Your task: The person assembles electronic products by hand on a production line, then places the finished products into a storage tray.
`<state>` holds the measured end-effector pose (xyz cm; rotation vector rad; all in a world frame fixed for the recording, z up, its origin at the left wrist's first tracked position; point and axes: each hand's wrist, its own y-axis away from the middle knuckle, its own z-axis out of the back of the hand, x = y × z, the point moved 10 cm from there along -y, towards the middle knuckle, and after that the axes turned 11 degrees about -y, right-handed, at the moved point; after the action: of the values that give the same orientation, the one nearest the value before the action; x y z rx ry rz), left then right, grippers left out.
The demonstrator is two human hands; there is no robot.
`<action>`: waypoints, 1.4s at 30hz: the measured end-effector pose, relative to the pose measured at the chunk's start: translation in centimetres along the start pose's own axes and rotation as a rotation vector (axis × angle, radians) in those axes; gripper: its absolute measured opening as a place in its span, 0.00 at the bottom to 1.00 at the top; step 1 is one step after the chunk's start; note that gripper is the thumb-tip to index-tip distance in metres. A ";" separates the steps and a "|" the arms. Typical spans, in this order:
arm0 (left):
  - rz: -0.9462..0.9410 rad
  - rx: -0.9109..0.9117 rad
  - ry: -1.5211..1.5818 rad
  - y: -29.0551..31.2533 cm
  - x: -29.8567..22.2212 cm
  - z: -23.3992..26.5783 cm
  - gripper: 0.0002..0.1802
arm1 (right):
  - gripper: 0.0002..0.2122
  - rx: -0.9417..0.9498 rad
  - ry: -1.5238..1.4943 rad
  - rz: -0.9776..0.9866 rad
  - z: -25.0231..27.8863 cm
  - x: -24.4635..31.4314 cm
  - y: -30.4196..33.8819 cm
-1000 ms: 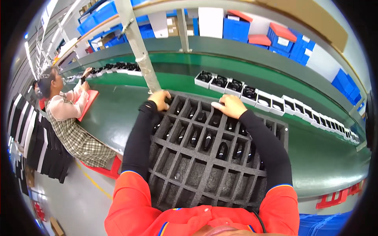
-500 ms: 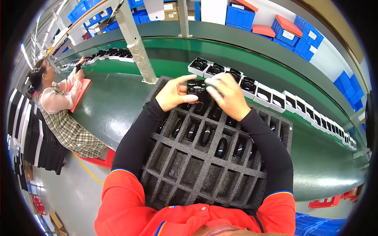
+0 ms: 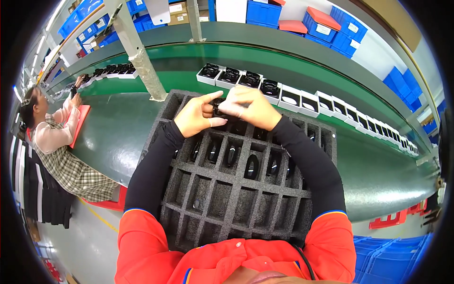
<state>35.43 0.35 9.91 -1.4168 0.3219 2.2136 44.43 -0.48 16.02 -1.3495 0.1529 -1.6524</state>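
Observation:
Between my two hands, above the far part of a dark grey foam tray [image 3: 227, 177], is a small glossy black device [image 3: 217, 106]. My left hand [image 3: 195, 115] grips it from the left, thumb below and fingers above. My right hand [image 3: 253, 108] is closed over its right side and hides much of it; its exact kind cannot be made out. Pale covers show on some of my fingertips. Glossy black oval pieces [image 3: 252, 166] stand in several compartments of the tray. The nearer compartments look bare, apart from a small piece [image 3: 196, 204] in one.
Beyond the tray runs a row of white boxes [image 3: 289, 98]; the left ones hold black devices [image 3: 229, 75]. A grey post [image 3: 142, 64] rises at the tray's far left. A co-worker [image 3: 59, 137] sits at the left of the green table [image 3: 113, 132]. Blue bins [image 3: 263, 13] stand behind.
My right hand has closed over the black device, which showed more plainly before. The whole view has shifted, so the tray and boxes appear further left.

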 end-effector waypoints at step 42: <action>-0.105 -0.046 0.077 -0.2 -0.9 0.3 0.39 | 0.14 -0.039 0.098 -0.192 2.0 -2.1 -0.4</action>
<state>35.63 0.35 10.87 -1.5103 0.2190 2.0984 45.68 2.15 15.59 -1.3473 0.1164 -1.8863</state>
